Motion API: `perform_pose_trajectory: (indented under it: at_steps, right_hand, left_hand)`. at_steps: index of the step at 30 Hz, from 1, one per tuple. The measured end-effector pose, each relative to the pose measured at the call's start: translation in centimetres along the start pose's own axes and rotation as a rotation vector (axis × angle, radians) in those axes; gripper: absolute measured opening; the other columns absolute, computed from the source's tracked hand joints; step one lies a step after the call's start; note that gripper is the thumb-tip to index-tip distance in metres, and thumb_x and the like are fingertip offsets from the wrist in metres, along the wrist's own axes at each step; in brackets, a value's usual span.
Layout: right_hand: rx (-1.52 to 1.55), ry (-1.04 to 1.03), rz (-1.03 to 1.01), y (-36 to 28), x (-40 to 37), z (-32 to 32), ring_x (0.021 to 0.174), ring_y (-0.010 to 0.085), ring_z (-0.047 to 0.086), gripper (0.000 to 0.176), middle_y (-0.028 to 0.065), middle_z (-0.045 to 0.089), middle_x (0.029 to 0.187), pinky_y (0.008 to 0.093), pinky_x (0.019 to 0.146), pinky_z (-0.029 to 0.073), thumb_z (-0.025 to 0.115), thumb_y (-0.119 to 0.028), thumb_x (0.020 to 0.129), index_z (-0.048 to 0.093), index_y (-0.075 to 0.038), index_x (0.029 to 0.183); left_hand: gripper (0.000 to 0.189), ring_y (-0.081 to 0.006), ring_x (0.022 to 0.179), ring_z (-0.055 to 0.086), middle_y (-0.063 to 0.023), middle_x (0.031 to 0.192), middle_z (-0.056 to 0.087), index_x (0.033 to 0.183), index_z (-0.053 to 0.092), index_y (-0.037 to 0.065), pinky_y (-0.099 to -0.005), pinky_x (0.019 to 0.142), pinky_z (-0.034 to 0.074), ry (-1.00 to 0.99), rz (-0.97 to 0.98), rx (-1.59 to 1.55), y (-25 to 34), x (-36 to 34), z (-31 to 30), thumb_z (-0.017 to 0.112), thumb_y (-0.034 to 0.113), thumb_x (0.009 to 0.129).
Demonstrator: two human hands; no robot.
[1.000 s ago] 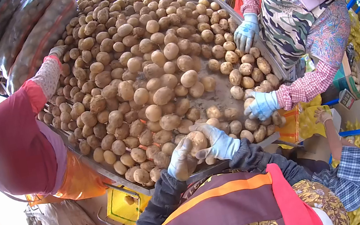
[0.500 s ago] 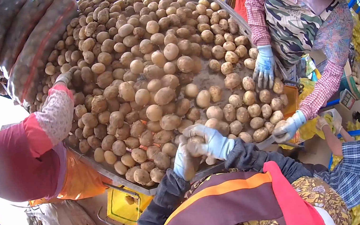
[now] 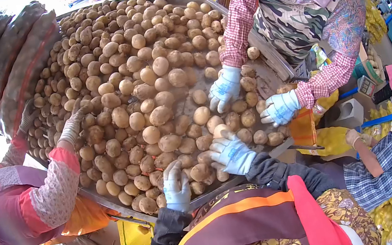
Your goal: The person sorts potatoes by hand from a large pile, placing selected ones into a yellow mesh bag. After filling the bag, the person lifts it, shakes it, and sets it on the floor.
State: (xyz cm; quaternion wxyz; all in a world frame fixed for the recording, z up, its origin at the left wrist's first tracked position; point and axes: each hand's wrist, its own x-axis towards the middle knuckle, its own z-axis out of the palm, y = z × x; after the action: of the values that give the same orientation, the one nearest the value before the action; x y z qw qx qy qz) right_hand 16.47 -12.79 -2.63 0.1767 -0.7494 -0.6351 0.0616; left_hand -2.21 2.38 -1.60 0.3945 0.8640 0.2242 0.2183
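Potatoes (image 3: 152,134) in a big heap cover the metal sorting table (image 3: 270,65) in front of me. My left hand (image 3: 176,188), in a light blue glove, is over the near edge of the heap, fingers up and slightly apart, beside some potatoes. It holds nothing that I can see. My right hand (image 3: 233,154), gloved the same way, reaches onto the potatoes to the right with fingers spread. Its fingertips touch or nearly touch a pale potato (image 3: 220,131).
Across to the right, a co-worker's two gloved hands (image 3: 225,88) are among the potatoes. Another person's gloved hands (image 3: 71,128) work at the left. Full mesh sacks (image 3: 28,63) lean at the back left. A yellow crate (image 3: 136,236) stands below the near edge.
My hands were close together around a potato; now they are apart, left hand to the left, right on the heap. The right co-worker's hands moved inward, and several potatoes left the table's right side.
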Motion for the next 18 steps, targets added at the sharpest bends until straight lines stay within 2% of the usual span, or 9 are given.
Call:
perform_pose_trajectory:
  at_steps: [3,4,5,8,9,11,13,17,18]
  right_hand:
    - [-0.186,0.094,0.119,3.5,-3.2,-0.8,0.120,0.0245,0.048,0.034,0.0036,0.060,0.111,0.0543,0.106,0.027,0.060,-0.036,0.081,0.064,-0.015,0.106]
    - [-0.282,0.101,0.223,5.3,-5.3,-0.7,0.124,0.0270,0.044,0.031,0.0042,0.060,0.112,0.0545,0.106,0.027,0.060,-0.033,0.081,0.065,-0.014,0.106]
    - [-0.371,-0.109,0.314,6.5,-6.6,-2.5,0.125,0.0286,0.041,0.032,0.0044,0.058,0.115,0.0554,0.104,0.028,0.061,-0.033,0.081,0.064,-0.014,0.107]
    - [-0.409,0.097,0.385,6.9,-8.6,-2.7,0.121,0.0297,0.043,0.037,0.0058,0.055,0.120,0.0556,0.101,0.029,0.062,-0.032,0.080,0.063,-0.011,0.110]
    - [-0.282,0.149,0.343,5.8,-8.1,-2.9,0.124,0.0291,0.043,0.041,0.0081,0.053,0.126,0.0546,0.103,0.029,0.060,-0.036,0.082,0.062,-0.011,0.115]
    - [-0.061,-0.037,0.166,2.0,-6.3,-2.8,0.127,0.0273,0.042,0.044,0.0098,0.051,0.131,0.0539,0.105,0.027,0.057,-0.041,0.084,0.061,-0.013,0.117]
    - [-0.048,-0.133,0.013,2.0,-7.2,0.2,0.131,0.0258,0.040,0.044,0.0082,0.051,0.131,0.0547,0.108,0.024,0.056,-0.045,0.084,0.061,-0.016,0.116]
    - [-0.233,-0.106,0.220,5.1,-9.8,0.0,0.128,0.0281,0.042,0.037,0.0018,0.055,0.127,0.0561,0.109,0.022,0.060,-0.042,0.080,0.065,-0.016,0.107]
    - [-0.249,-0.022,0.230,5.5,-10.2,-0.5,0.119,0.0286,0.049,0.034,0.0052,0.057,0.122,0.0541,0.099,0.035,0.062,-0.038,0.078,0.065,-0.014,0.102]
  left_hand:
    - [0.052,-0.0375,0.125,0.044,-0.0176,0.133,0.046,0.126,0.050,0.004,-0.0487,0.104,0.035,-0.061,0.162,0.357,-0.6,-0.2,-3.4,0.069,0.010,0.078]
    - [0.064,-0.0389,0.130,0.039,-0.0190,0.135,0.044,0.130,0.048,0.005,-0.0579,0.108,0.024,-0.126,0.107,0.527,-0.6,-1.2,-3.8,0.074,0.026,0.075]
    - [0.064,-0.0389,0.130,0.039,-0.0190,0.135,0.044,0.130,0.048,0.005,-0.0579,0.108,0.024,-0.127,0.107,0.519,-0.9,-2.2,-4.0,0.074,0.026,0.075]
    - [0.085,-0.0409,0.135,0.031,-0.0227,0.141,0.038,0.134,0.045,0.007,-0.0626,0.111,0.012,-0.336,0.088,0.735,-1.8,-3.4,-4.5,0.076,0.045,0.064]
    - [0.085,-0.0409,0.135,0.031,-0.0227,0.141,0.038,0.134,0.045,0.007,-0.0626,0.111,0.012,-0.333,0.088,0.732,-1.9,-3.3,-3.9,0.076,0.045,0.064]
    - [0.088,-0.0415,0.137,0.026,-0.0229,0.145,0.033,0.137,0.043,0.009,-0.0618,0.112,0.011,-0.408,0.137,0.817,-1.9,-2.4,-2.4,0.076,0.045,0.064]
    - [0.092,-0.0410,0.139,0.023,-0.0222,0.148,0.028,0.141,0.040,0.013,-0.0622,0.112,0.010,-0.437,0.162,0.749,-1.2,-1.7,-2.0,0.076,0.048,0.064]
    - [0.093,-0.0390,0.140,0.021,-0.0198,0.152,0.024,0.145,0.034,0.021,-0.0645,0.111,0.008,-0.674,0.185,0.810,-0.1,-1.1,-1.2,0.074,0.053,0.067]
    - [0.091,-0.0380,0.141,0.020,-0.0198,0.152,0.023,0.145,0.034,0.021,-0.0646,0.111,0.008,-0.701,0.225,0.864,0.1,-1.2,-0.9,0.073,0.052,0.069]
